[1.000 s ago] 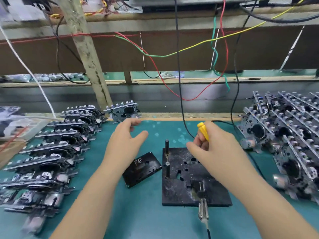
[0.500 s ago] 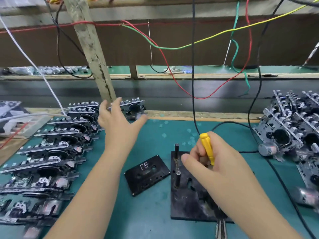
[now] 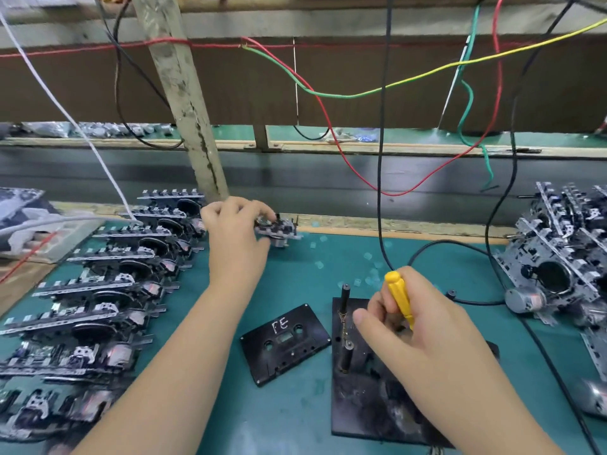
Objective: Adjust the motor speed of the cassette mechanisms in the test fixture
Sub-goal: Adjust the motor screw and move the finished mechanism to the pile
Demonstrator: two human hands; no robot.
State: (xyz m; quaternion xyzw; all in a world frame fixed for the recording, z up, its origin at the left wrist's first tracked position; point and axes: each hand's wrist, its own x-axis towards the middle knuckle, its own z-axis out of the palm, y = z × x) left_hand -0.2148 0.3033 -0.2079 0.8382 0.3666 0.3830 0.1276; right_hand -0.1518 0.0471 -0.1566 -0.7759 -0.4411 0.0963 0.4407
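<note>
My left hand [image 3: 235,231] reaches far across the green mat and grips a metal cassette mechanism [image 3: 279,229] at the back edge. My right hand [image 3: 417,336] holds a yellow-handled screwdriver [image 3: 399,298] over the black test fixture plate [image 3: 368,405], which has upright black pins [image 3: 345,297] at its left side. A black cassette tape marked "FE" [image 3: 285,343] lies flat just left of the fixture.
Rows of cassette mechanisms [image 3: 98,284] fill the left of the mat; a pile of mechanisms with motors [image 3: 558,264] sits at the right. A black cable [image 3: 381,159] and coloured wires hang overhead. A slanted wooden post [image 3: 187,103] stands behind the left rows.
My left hand has moved forward from above the tape to the back edge and closed on a mechanism there. My right hand has kept the screwdriver over the fixture.
</note>
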